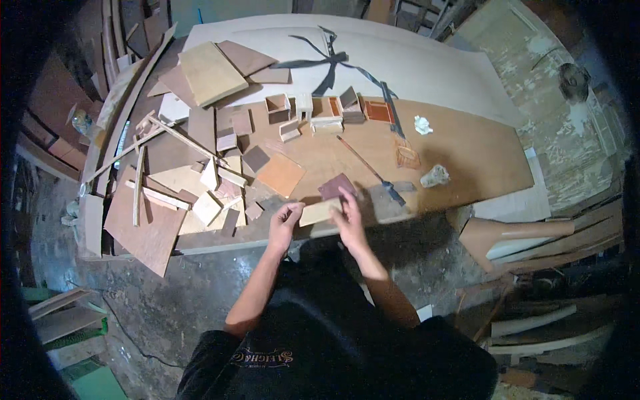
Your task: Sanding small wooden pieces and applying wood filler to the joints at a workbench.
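Observation:
At the table's near edge I hold a small pale rectangular wood piece [316,213] between both hands. My left hand [285,225] pinches its left end. The thumb and fingers of my right hand [349,220] close on its right end. Just beyond lies a dark red-brown flat piece [337,186]; whether my right fingertips touch it I cannot tell. To its left is an orange-tan square sheet [281,175]. A brush with a long thin handle [363,162] rests to the right, its dark bristles toward me.
Small wooden boxes [278,108] stand at mid-table. Offcuts and sticks [207,160] clutter the left side, below larger stacked boards [212,75]. On the right are a cloudy plastic cup [435,176] and crumpled white paper [423,125]. Black straps [333,59] lie across a white sheet behind.

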